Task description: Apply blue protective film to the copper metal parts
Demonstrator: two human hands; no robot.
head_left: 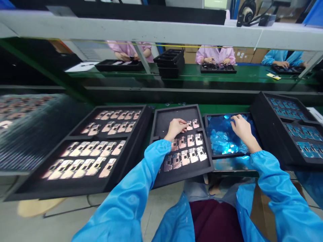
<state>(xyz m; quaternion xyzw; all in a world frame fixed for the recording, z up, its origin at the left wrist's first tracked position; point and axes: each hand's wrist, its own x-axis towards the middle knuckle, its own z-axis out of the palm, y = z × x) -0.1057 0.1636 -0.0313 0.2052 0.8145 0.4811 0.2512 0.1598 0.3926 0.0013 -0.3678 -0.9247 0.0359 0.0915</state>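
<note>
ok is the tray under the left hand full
Not full: bare black foam shows across the far part of the tray, beyond the copper-coloured plates.

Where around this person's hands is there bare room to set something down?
The far part of the middle foam tray is bare, between its far rim and the pink metal plates, beside the left hand. It is crowded at the blue film pile under the right hand and across the full left tray.

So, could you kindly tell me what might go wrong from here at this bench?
The bare left hand on the pinkish metal plates could smudge them or nudge them out of their rows. The loose blue film under the right hand might slip over its black tray's rim.
</note>
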